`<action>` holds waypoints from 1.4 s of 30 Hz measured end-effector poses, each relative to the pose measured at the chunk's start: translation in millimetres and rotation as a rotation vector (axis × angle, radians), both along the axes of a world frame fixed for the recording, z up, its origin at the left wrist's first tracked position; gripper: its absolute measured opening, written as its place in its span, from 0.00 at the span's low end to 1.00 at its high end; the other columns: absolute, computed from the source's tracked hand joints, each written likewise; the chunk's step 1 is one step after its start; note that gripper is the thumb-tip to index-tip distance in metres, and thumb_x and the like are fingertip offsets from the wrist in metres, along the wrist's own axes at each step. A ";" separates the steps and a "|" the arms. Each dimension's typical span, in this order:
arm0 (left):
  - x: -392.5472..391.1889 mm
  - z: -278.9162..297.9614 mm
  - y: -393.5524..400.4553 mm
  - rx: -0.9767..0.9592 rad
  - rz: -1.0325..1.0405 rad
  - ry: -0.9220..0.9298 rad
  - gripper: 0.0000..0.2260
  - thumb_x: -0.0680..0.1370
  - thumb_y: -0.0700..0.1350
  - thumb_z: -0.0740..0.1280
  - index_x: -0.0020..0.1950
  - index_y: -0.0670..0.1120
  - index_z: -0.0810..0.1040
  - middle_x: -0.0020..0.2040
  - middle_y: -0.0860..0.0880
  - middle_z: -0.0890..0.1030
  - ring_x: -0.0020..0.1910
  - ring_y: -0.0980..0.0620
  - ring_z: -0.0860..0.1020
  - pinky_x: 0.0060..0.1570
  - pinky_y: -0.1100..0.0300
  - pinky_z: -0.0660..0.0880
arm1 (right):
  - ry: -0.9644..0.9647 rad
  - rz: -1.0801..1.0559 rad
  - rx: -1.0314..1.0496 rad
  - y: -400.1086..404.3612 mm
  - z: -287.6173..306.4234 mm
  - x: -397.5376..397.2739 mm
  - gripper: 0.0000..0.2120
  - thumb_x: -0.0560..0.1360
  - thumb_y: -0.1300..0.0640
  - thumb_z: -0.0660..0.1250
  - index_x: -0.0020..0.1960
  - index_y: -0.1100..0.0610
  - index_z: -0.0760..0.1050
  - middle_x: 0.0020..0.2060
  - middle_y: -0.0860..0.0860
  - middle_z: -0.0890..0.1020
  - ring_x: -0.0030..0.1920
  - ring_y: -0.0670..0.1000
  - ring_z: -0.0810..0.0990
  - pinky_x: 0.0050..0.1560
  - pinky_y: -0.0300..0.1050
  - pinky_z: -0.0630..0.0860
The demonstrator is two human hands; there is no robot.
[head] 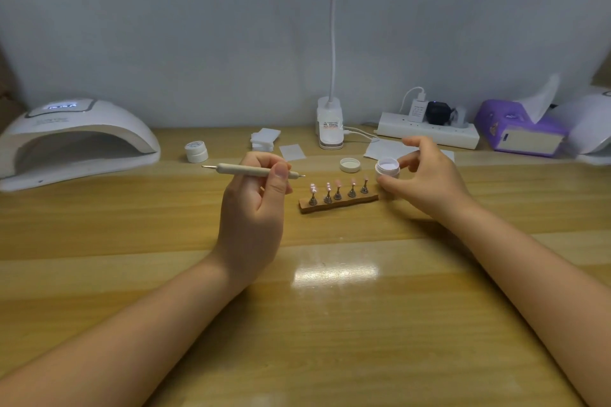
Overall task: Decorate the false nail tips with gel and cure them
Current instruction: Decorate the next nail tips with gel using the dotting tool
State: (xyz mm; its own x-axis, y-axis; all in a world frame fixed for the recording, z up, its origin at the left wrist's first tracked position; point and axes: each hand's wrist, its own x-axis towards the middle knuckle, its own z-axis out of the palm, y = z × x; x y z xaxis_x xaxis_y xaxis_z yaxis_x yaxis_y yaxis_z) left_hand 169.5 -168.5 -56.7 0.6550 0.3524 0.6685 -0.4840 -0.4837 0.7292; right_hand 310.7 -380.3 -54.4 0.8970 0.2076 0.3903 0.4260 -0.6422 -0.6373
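Our left hand (254,205) pinched the dotting pen (253,170) between thumb and fingers, holding it level above the table (132,258), one metal tip pointing left toward the lamp (76,139) and the other right toward the nail tips. Our right hand (426,175) gripped the open gel jar (387,167) between thumb and fingertips, just right of the pen's tip. The five nail tips (338,187) stood on small stands along a wooden bar (339,203), between the two hands and just near of the jar. The jar's lid (349,164) lay just left of the jar. A closed jar (196,151) sat farther left, beside the curing lamp. Wipes (264,138), a power strip (428,132) and a tissue box (519,129) lay along the far edge.
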 end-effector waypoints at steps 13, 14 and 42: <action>-8.3 35.7 -6.0 0.087 -0.033 0.001 0.04 0.79 0.48 0.60 0.46 0.54 0.73 0.38 0.56 0.79 0.40 0.57 0.80 0.40 0.62 0.76 | -0.397 0.239 -0.135 49.7 43.6 -69.1 0.37 0.67 0.50 0.77 0.70 0.55 0.63 0.48 0.46 0.79 0.50 0.52 0.75 0.52 0.53 0.75; -8.9 36.0 -6.0 0.124 -0.017 0.014 0.03 0.79 0.49 0.60 0.46 0.55 0.72 0.38 0.56 0.79 0.40 0.56 0.79 0.39 0.61 0.76 | -0.416 0.243 -0.155 50.7 44.8 -71.5 0.37 0.67 0.50 0.77 0.70 0.55 0.63 0.48 0.46 0.80 0.50 0.52 0.75 0.52 0.53 0.75; -10.7 46.5 -5.0 -0.130 0.020 0.052 0.07 0.82 0.45 0.61 0.46 0.48 0.76 0.33 0.57 0.79 0.35 0.60 0.77 0.39 0.68 0.73 | -0.452 0.260 -0.237 59.9 48.4 -87.6 0.38 0.66 0.50 0.78 0.71 0.56 0.65 0.48 0.49 0.82 0.51 0.52 0.75 0.52 0.48 0.71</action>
State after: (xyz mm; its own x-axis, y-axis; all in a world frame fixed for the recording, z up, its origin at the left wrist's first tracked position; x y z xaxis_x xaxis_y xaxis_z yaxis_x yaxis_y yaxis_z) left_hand 158.8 -173.4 -10.2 0.6795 0.4473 0.5815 -0.4347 -0.3931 0.8103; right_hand 223.1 -320.4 -6.1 0.5596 0.5275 0.6392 0.7857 -0.5830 -0.2067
